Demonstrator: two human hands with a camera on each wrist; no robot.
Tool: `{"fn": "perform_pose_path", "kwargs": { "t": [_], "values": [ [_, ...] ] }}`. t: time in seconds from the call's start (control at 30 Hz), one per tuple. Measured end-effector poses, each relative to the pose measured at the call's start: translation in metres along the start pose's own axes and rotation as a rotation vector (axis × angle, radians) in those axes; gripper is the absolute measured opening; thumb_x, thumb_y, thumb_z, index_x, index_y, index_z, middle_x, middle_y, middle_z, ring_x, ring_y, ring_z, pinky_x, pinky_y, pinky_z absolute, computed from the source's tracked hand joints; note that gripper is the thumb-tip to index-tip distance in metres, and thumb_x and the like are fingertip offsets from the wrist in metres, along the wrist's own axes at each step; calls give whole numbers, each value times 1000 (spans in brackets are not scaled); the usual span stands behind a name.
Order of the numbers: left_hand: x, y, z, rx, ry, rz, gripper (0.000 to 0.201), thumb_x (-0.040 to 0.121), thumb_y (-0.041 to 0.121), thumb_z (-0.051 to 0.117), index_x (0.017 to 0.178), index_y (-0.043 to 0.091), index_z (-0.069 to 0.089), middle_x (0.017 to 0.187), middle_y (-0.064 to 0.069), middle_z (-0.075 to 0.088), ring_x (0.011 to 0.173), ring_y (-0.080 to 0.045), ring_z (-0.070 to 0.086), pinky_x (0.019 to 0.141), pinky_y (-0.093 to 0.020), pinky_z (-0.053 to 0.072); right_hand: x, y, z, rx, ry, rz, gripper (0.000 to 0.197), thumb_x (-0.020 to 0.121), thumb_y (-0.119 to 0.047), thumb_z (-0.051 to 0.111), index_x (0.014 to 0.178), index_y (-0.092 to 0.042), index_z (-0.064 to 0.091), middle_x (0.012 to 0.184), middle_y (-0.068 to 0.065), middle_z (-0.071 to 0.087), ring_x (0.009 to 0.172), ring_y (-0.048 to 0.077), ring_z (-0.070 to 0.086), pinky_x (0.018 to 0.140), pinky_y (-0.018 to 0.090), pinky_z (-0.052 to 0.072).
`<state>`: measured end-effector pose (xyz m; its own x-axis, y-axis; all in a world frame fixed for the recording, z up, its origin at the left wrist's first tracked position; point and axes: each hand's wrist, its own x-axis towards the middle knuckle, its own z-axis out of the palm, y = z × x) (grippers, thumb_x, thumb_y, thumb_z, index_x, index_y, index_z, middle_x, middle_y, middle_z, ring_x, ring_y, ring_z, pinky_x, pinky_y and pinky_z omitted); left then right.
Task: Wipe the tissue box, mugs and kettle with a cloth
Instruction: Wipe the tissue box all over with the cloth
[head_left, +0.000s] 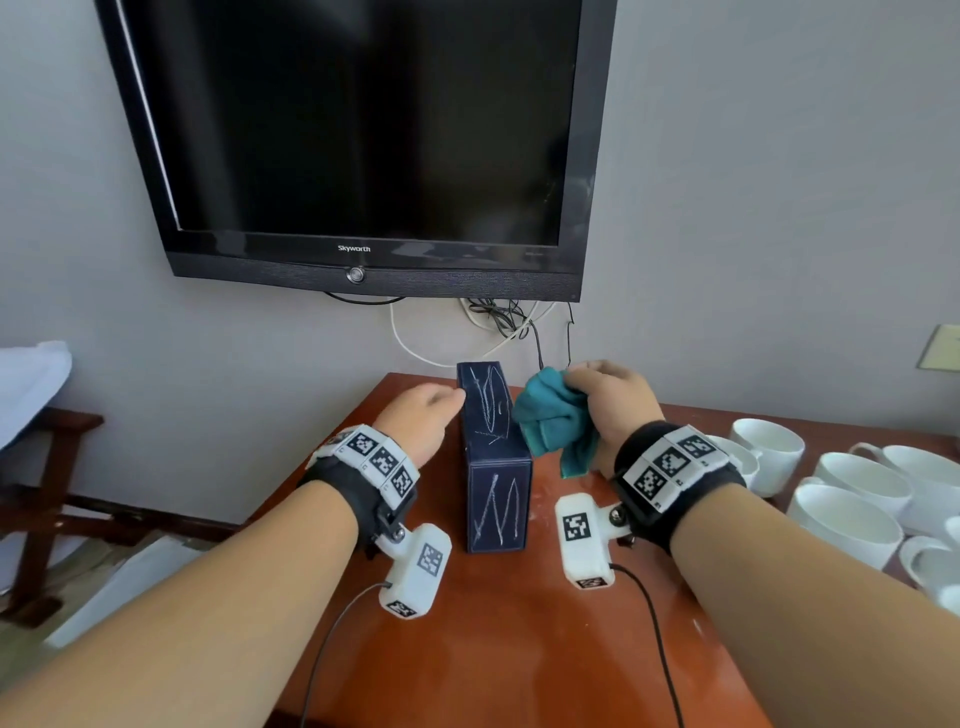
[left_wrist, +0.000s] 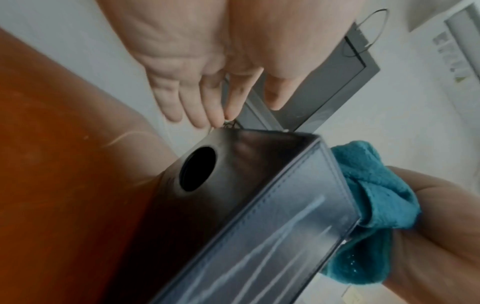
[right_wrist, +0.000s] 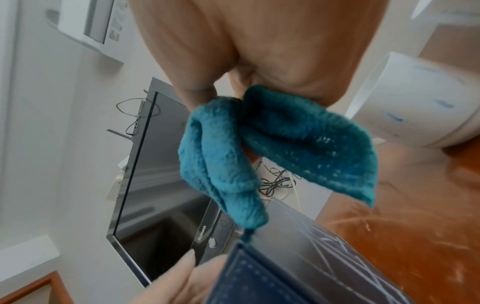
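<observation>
A fluffy teal cloth (head_left: 553, 423) is bunched in the right hand (head_left: 613, 402) beside a dark, chalk-scribbled tissue box (head_left: 496, 462), upright on a glossy reddish wooden table (head_left: 519, 649). The left hand (head_left: 418, 421), fingers straight, is laid against the box. White mugs (head_left: 852, 499) are clustered at right.

A pale grey wall (head_left: 753, 182) rises beyond the grip, bearing a dark, switched-off television (head_left: 363, 130) with tangled cables (head_left: 498, 317) hanging beneath it. The glossy reddish-brown wooden surface (head_left: 519, 649) lies below the grip. Left of it stands a dark wooden rack (head_left: 47, 499).
</observation>
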<state>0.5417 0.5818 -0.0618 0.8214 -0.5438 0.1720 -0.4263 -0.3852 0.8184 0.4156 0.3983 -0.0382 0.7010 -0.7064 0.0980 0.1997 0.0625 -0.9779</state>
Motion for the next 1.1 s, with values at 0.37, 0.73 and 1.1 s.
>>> {"fn": "perform_pose_path", "kwargs": {
  "t": [0.37,0.73,1.1],
  "values": [
    [-23,66,2,-599,-399,-94,59,93,54,64,133,11,63,124,-18,73,113,-32,73,104,-47,55,-23,-22,4,137,-392,-11,14,95,4,61,87,-6,64,80,13,66,73,25,65,74,37,56],
    [-16,63,-1,-537,-157,80,21,95,-3,70,108,9,59,116,-26,69,95,-33,77,67,-32,63,-26,-25,3,280,-337,101,35,103,-6,48,135,-4,60,128,23,68,112,34,71,88,40,60],
    [-20,63,3,-361,-142,134,16,93,5,72,103,-1,61,103,-26,72,100,-36,75,84,-46,64,-39,-14,24,-139,-460,-130,50,83,-47,80,127,-26,69,120,10,74,114,31,71,105,54,53]
  ]
}}
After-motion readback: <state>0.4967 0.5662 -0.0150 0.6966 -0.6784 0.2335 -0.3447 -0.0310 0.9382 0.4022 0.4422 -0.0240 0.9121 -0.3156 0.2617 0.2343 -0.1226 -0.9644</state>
